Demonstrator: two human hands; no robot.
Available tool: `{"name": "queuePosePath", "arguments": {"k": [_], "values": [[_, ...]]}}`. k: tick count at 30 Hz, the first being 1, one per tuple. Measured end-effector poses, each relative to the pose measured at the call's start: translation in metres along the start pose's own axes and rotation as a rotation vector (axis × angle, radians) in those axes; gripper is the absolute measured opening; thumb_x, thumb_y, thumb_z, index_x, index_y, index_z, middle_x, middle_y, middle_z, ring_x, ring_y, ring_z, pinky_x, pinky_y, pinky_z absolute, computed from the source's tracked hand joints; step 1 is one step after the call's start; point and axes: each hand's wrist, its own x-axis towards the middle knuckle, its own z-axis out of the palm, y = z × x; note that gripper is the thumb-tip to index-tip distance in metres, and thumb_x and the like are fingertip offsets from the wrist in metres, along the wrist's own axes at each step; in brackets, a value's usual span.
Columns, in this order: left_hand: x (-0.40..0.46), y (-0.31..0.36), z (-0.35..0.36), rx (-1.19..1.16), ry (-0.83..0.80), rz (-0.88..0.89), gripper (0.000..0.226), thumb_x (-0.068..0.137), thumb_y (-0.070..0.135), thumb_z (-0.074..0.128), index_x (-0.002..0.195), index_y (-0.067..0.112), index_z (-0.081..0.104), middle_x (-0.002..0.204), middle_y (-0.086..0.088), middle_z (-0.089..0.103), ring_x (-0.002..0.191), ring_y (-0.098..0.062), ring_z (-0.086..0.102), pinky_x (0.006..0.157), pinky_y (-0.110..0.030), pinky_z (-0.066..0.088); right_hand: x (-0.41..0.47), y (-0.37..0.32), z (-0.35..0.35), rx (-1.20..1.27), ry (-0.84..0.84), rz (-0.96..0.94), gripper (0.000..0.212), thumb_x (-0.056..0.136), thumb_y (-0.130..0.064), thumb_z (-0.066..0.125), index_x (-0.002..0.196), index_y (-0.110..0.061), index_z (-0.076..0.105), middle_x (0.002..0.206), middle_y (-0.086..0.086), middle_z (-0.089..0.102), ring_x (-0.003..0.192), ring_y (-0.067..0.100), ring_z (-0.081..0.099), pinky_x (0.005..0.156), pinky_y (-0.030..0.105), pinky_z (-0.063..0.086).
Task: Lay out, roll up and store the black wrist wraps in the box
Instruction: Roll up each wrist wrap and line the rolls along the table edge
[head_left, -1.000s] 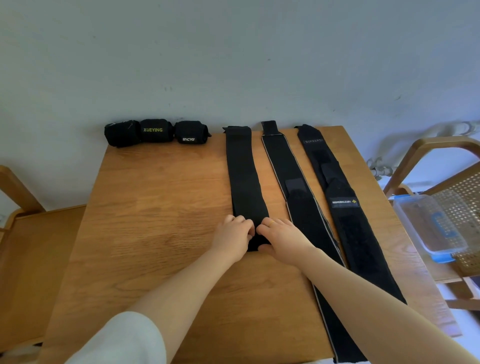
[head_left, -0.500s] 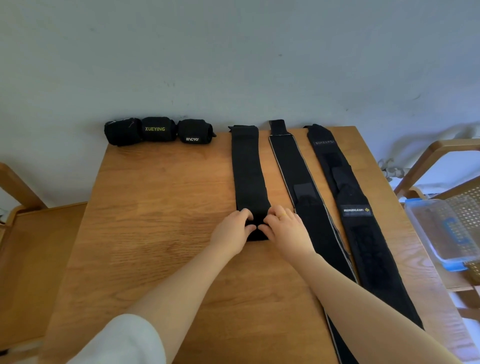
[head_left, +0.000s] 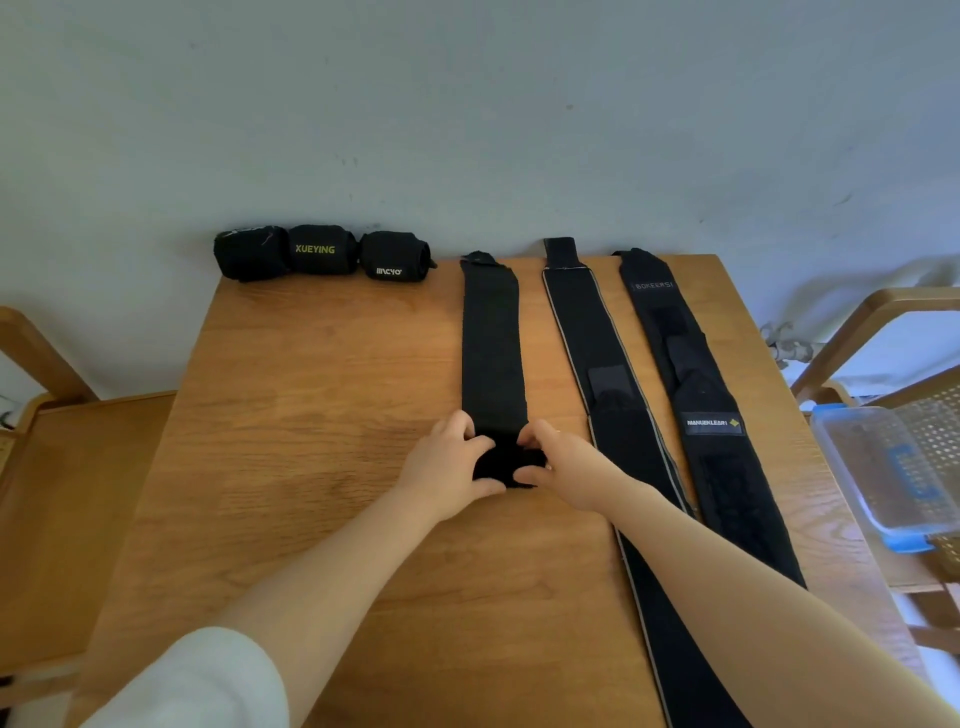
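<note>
We see three black wraps: one plain (head_left: 491, 338), one with pale edge lines (head_left: 587, 322), one with white lettering (head_left: 675, 332). The worktop (head_left: 311, 415) is honey-brown wood. The box (head_left: 883, 467) is clear with blue.

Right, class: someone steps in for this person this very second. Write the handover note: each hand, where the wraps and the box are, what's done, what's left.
Left hand and right hand: both grip the small roll at the near end of the left strip; the rest of it lies flat on the table.
Middle strip and right strip: flat, unrolled.
Three rolled wraps sit in a row at the far left edge by the wall.
Clear box is on the chair to the right, apparently empty.
Done: three rolled, three laid out.
Left: finish this roll, roll two more, box all six.
</note>
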Motion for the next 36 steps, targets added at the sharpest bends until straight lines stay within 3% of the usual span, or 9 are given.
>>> {"name": "queuePosePath", "arguments": {"k": [5,10,15,19,22,24,28,32,36], "values": [[-0.030,-0.001,-0.009,0.031,-0.107,0.061,0.055,0.090,0.047,0.055,0.137,0.023,0.043,0.124,0.001,0.048,0.108,-0.017,0.049,0.084,-0.029,0.045,-0.010,-0.013,0.015,0.066,-0.149,0.072,0.040,0.093,-0.034,0.057,0.127,-0.017,0.047,0.115,0.001,0.058,0.095,0.012,0.054,0.079,0.023,0.045],[-0.079,-0.004,0.006,-0.186,-0.185,-0.010,0.044,0.094,0.042,0.051,0.134,0.027,0.045,0.131,0.007,0.047,0.114,-0.012,0.047,0.092,-0.029,0.044,-0.029,-0.017,0.037,0.197,-0.366,0.177,0.039,0.094,-0.044,0.051,0.123,-0.018,0.051,0.080,-0.003,0.057,0.068,0.009,0.052,0.067,0.022,0.044],[-0.097,0.017,0.026,0.077,0.146,-0.047,0.043,0.100,0.031,0.041,0.142,0.024,0.039,0.133,0.001,0.041,0.123,-0.018,0.037,0.098,-0.030,0.034,-0.030,-0.018,0.045,0.585,-0.308,0.373,0.037,0.093,-0.040,0.056,0.116,-0.011,0.055,0.073,0.006,0.061,0.063,0.014,0.056,0.065,0.026,0.050],[-0.098,0.035,0.035,0.051,0.201,-0.120,0.041,0.089,0.038,0.058,0.118,0.010,0.063,0.114,-0.005,0.061,0.106,-0.023,0.060,0.074,-0.028,0.051,-0.033,-0.031,0.050,0.980,-0.169,0.601,0.030,0.089,-0.030,0.065,0.091,-0.002,0.055,0.072,0.008,0.052,0.061,0.017,0.050,0.055,0.028,0.045],[-0.097,0.048,0.037,-0.003,0.214,-0.201,0.073,0.084,0.060,0.047,0.135,0.007,0.047,0.135,-0.007,0.051,0.127,-0.021,0.047,0.096,-0.028,0.046,-0.032,-0.045,0.049,0.956,-0.046,0.654,0.036,0.088,-0.037,0.065,0.088,-0.002,0.056,0.070,0.008,0.052,0.062,0.017,0.053,0.053,0.026,0.047],[-0.094,0.047,0.035,-0.154,0.228,-0.294,0.079,0.086,0.063,0.043,0.145,0.010,0.032,0.148,-0.004,0.036,0.136,-0.018,0.034,0.106,-0.026,0.034,-0.032,-0.053,0.047,0.693,0.000,0.588,0.043,0.091,-0.046,0.056,0.089,-0.004,0.059,0.064,0.006,0.052,0.055,0.016,0.051,0.052,0.024,0.044],[-0.096,0.024,0.023,-0.478,0.244,-0.365,0.066,0.086,0.058,0.052,0.139,0.019,0.044,0.137,0.002,0.047,0.121,-0.013,0.048,0.096,-0.025,0.043,-0.033,-0.053,0.043,0.607,0.123,0.290,0.036,0.100,-0.038,0.038,0.105,-0.013,0.063,0.080,-0.001,0.062,0.066,0.008,0.051,0.062,0.021,0.040],[-0.103,-0.002,0.017,-0.679,0.186,-0.334,0.046,0.090,0.036,0.059,0.134,0.026,0.049,0.130,0.006,0.052,0.119,-0.013,0.050,0.101,-0.033,0.043,-0.033,-0.046,0.035,0.480,0.059,0.006,0.029,0.099,-0.021,0.044,0.114,-0.022,0.068,0.097,-0.010,0.067,0.097,0.004,0.055,0.078,0.013,0.040],[-0.099,-0.011,0.000,-0.776,0.134,-0.342,0.039,0.093,0.028,0.057,0.131,0.027,0.050,0.119,0.012,0.053,0.111,-0.007,0.052,0.086,-0.019,0.044,-0.027,-0.041,0.034,0.126,0.025,-0.223,0.053,0.091,0.002,0.042,0.136,-0.024,0.050,0.123,-0.005,0.061,0.123,0.014,0.042,0.098,0.019,0.033]]}}
